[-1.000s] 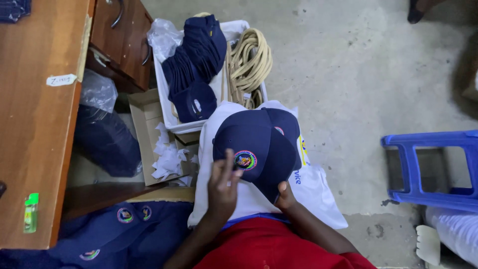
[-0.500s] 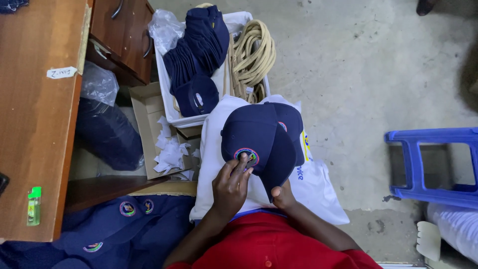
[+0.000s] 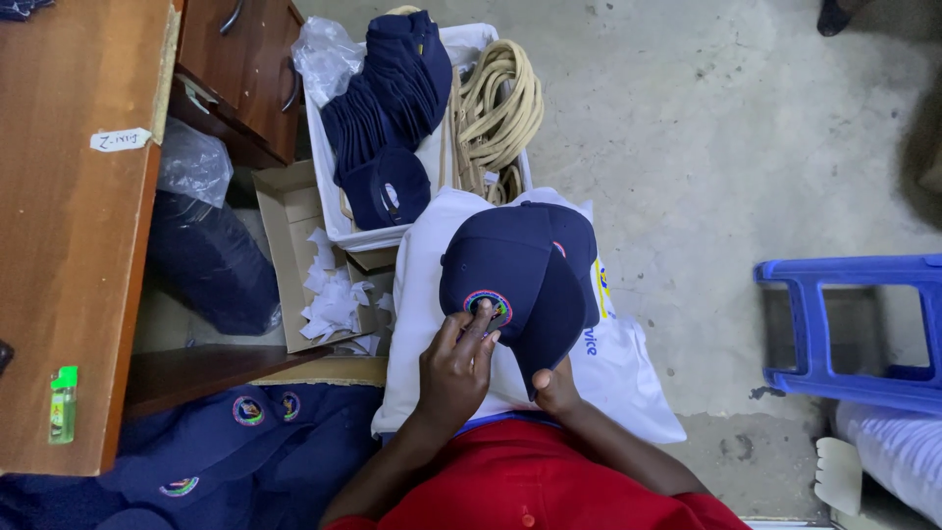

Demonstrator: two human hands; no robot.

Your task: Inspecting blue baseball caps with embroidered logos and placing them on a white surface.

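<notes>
While your right hand [image 3: 555,389] is pinching the brim of the navy baseball cap [image 3: 520,275] resting on the white cloth [image 3: 422,294] over your lap, your left hand [image 3: 454,368] is apparently pressing closed fingertips on the round embroidered badge [image 3: 488,306], so be keeping the crown taut.

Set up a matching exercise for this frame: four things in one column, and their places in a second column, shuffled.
Things:
1. navy cap with round badge
2. green lighter
3. coiled rope
4. blue plastic stool

Places:
A. on the wooden table, near its front edge
B. on the floor at the right
C. in the white tub, beside stacked caps
D. on the lap, between left hand and right hand

Pairs: 1-D, 2-A, 3-C, 4-B
</notes>
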